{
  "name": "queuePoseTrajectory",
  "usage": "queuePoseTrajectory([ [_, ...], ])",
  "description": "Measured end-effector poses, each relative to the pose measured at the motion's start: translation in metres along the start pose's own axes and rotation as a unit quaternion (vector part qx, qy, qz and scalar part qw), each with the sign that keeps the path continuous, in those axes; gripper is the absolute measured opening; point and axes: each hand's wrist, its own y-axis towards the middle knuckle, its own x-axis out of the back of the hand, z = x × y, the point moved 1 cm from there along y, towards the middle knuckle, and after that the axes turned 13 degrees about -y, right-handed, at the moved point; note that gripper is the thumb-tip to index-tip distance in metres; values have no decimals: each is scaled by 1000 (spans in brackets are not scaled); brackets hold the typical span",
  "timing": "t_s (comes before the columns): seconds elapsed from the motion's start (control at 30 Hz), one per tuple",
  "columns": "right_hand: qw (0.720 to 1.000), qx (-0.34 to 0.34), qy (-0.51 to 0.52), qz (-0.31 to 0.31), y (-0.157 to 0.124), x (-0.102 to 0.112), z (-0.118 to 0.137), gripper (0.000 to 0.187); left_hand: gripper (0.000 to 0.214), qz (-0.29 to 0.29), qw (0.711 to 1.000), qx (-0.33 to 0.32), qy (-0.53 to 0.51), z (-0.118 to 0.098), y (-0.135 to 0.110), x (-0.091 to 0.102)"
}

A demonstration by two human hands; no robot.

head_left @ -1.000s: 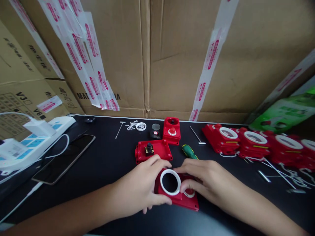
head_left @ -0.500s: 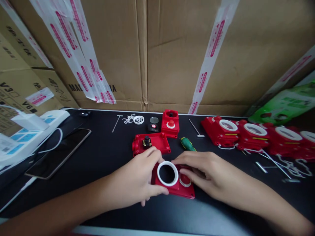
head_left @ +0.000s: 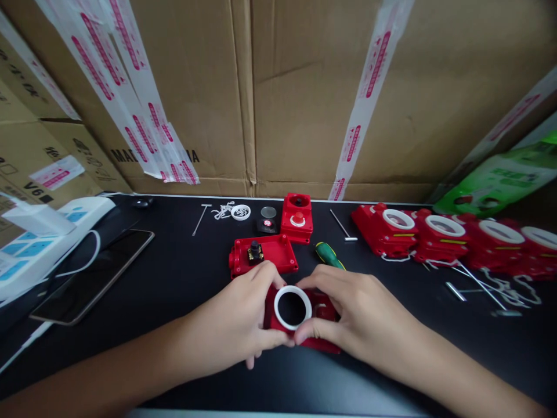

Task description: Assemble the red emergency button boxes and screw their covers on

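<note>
A red plastic housing cover (head_left: 322,343) with a white ring (head_left: 277,313) around its round opening lies in front of me. My left hand (head_left: 248,313) is closed around the cover's left side, thumb along the near edge. Spanning the ring from the right, my right hand (head_left: 352,307) has its thumb at the near rim and fingers at the far rim. It partly hides the cover's right half. Just beyond sits an open red housing base (head_left: 278,252) holding a black switch part (head_left: 255,253). A green screwdriver handle (head_left: 329,255) lies behind my right hand.
An assembled red box (head_left: 297,223) stands farther back, near a ring holding small screws (head_left: 241,212). Several red boxes (head_left: 444,235) line the right, with T-handled tools (head_left: 487,290). At left are a phone (head_left: 98,276) and power strip (head_left: 56,247). Cardboard (head_left: 296,116) walls the back.
My right hand has moved left from the cover's red button onto the white ring, its thumb now at the near rim. My left hand keeps its grip. The view has shifted slightly.
</note>
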Motion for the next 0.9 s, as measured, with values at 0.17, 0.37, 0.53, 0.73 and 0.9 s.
queuePoseTrajectory([
  [0.17, 1000, 7, 16, 8, 2, 3, -6, 50, 51, 20, 999, -30, 12, 3, 0, 1],
  [0.37, 998, 19, 57, 23, 1, 5, -12, 33, 51, 33, 998, -44, 18, 10, 1, 1],
  [0.53, 997, 44, 53, 27, -1, 7, -18, 21, 52, 38, 998, -42, 10, 8, 1, 3],
  [0.73, 995, 96, 26, 14, 3, 4, -28, 26, 53, 45, 998, -46, 21, 6, -2, 3],
  [0.9, 995, 92, 26, 30, 4, 8, -25, 30, 48, 39, 998, -48, 28, 4, -2, 2],
])
